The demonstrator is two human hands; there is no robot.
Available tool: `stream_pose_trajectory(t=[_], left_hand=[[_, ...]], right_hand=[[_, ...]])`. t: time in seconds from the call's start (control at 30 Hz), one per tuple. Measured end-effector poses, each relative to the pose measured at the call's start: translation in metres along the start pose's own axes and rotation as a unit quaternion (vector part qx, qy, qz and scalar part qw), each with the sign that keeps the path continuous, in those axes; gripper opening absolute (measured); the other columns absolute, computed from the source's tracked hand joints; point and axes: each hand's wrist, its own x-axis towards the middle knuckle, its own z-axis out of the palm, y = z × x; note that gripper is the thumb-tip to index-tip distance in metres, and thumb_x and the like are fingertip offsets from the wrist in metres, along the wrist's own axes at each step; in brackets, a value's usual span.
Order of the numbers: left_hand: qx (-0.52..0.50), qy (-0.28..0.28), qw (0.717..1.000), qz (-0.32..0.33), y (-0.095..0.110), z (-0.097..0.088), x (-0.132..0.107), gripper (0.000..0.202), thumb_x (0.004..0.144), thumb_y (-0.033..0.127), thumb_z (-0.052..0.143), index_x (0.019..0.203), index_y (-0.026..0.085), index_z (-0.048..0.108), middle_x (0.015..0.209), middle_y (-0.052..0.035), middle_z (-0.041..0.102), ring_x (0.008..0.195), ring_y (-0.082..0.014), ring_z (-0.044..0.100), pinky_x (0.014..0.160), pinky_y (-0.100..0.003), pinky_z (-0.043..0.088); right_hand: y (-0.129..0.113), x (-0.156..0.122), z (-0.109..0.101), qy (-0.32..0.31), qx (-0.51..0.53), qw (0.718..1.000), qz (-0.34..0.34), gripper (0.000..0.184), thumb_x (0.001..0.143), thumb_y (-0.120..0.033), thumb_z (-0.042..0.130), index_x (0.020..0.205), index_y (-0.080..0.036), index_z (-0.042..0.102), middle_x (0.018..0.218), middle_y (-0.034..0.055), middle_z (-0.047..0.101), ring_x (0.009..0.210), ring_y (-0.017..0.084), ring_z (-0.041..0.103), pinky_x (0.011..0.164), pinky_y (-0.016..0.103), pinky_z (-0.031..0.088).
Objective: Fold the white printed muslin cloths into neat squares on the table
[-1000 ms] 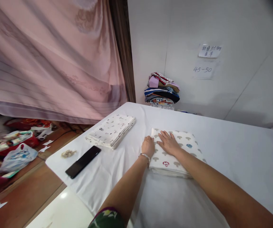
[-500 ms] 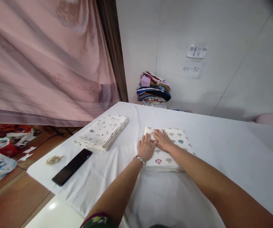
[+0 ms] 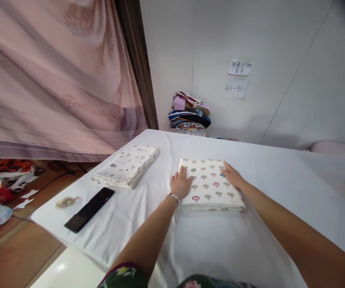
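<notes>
A folded white cloth (image 3: 208, 186) with grey, red, green and blue mushroom prints lies flat in front of me. On its left edge rests my left hand (image 3: 181, 184), fingers spread and pointing away from me, a bracelet at the wrist. My right hand (image 3: 231, 175) touches the far right edge, its fingertips on the cloth and its fingers loosely extended. Left of these, a second folded white cloth (image 3: 129, 166) with small dark prints lies untouched by either hand.
All this lies on a white-covered table (image 3: 274, 192). A black phone (image 3: 90, 209) and a beige tangled bundle (image 3: 66, 202) are near its left corner. Behind the table stands a stack of folded fabrics (image 3: 189, 114) against the wall. A pink curtain (image 3: 55, 80) hangs at left.
My right hand has slid from the cloth's upper left across to its right edge, uncovering more prints. My left hand stays at the left edge. The view has shifted slightly.
</notes>
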Motion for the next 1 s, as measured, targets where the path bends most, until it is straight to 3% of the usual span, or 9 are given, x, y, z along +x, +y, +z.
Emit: stream_pose_trajectory(t=[0.2,0.33,0.47,0.53,0.63,0.73,0.87,0.93,1.0], left_hand=[[0.017,0.008,1.000,0.008,0.000,-0.002,0.001,0.052,0.089,0.046,0.032,0.136,0.024,0.031,0.150,-0.0056,0.016,0.127,-0.0246,0.035,0.101,-0.039,0.028],[0.002,-0.025,0.998,0.053,-0.002,-0.009,0.000,0.050,0.088,0.045,0.037,0.135,0.028,0.033,0.151,-0.0046,0.013,0.126,-0.0237,0.038,0.100,-0.037,0.031],[-0.027,-0.051,0.994,0.091,-0.005,-0.015,-0.005,0.054,0.084,0.046,0.045,0.135,0.030,0.033,0.150,-0.0025,0.017,0.123,-0.0201,0.042,0.100,-0.029,0.031],[-0.024,-0.035,0.997,0.060,-0.004,-0.018,-0.008,0.057,0.084,0.047,0.045,0.135,0.024,0.033,0.146,-0.0068,0.029,0.122,-0.0206,0.043,0.098,-0.028,0.033],[-0.006,-0.041,0.999,-0.023,-0.001,-0.024,-0.011,0.055,0.084,0.051,0.039,0.127,0.018,0.040,0.125,-0.0133,0.053,0.110,-0.0241,0.053,0.088,-0.033,0.039],[0.017,-0.089,0.993,-0.076,0.001,-0.027,-0.017,0.055,0.082,0.061,0.033,0.111,0.017,0.051,0.105,-0.0143,0.064,0.098,-0.0280,0.059,0.079,-0.036,0.042],[0.037,-0.092,0.991,-0.086,-0.002,-0.026,-0.024,0.057,0.080,0.065,0.032,0.102,0.017,0.055,0.101,-0.0148,0.065,0.096,-0.0291,0.059,0.078,-0.037,0.042],[0.034,-0.092,0.993,-0.071,-0.004,-0.025,-0.023,0.055,0.081,0.064,0.034,0.102,0.017,0.054,0.100,-0.0139,0.065,0.095,-0.0275,0.060,0.077,-0.035,0.043],[0.025,-0.099,0.994,-0.044,-0.006,-0.027,-0.016,0.053,0.081,0.062,0.035,0.102,0.018,0.054,0.100,-0.0122,0.065,0.093,-0.0255,0.061,0.074,-0.032,0.043]], right_hand=[[0.002,-0.062,0.001,0.044,0.123,0.991,0.034,0.070,0.078,-0.050,0.049,0.139,-0.023,0.031,0.140,0.0084,0.038,0.126,0.026,0.038,0.102,0.041,0.035],[0.014,-0.109,-0.001,0.033,0.187,0.981,0.041,0.076,0.076,-0.050,0.053,0.142,-0.026,0.022,0.130,0.0114,0.049,0.109,0.026,0.055,0.087,0.041,0.047],[0.030,-0.156,-0.007,-0.017,0.165,0.985,0.043,0.079,0.079,-0.050,0.049,0.144,-0.030,0.009,0.123,0.0082,0.054,0.078,0.021,0.064,0.067,0.036,0.053],[0.036,-0.165,-0.016,-0.004,0.116,0.992,0.055,0.077,0.079,-0.052,0.047,0.144,-0.028,0.014,0.119,0.0077,0.057,0.071,0.019,0.063,0.066,0.036,0.052],[0.035,-0.151,-0.032,0.068,0.037,0.997,0.018,0.059,0.081,-0.052,0.042,0.134,-0.026,0.039,0.122,0.0074,0.055,0.094,0.024,0.059,0.077,0.038,0.050],[0.023,-0.113,-0.040,0.088,-0.010,0.994,-0.072,0.049,0.084,-0.049,0.038,0.124,-0.024,0.050,0.129,0.0065,0.049,0.118,0.026,0.045,0.086,0.038,0.046],[-0.003,-0.056,-0.038,-0.011,-0.073,0.990,-0.117,0.057,0.080,-0.048,0.044,0.130,-0.019,0.045,0.134,0.0085,0.045,0.123,0.027,0.041,0.099,0.040,0.036],[-0.011,-0.037,-0.037,-0.083,-0.087,0.987,-0.104,0.063,0.077,-0.050,0.048,0.132,-0.019,0.044,0.134,0.0087,0.046,0.120,0.029,0.044,0.099,0.040,0.037],[-0.014,-0.030,-0.040,-0.102,-0.092,0.986,-0.090,0.066,0.073,-0.052,0.054,0.129,-0.019,0.048,0.130,0.0098,0.050,0.115,0.031,0.049,0.094,0.040,0.041]])
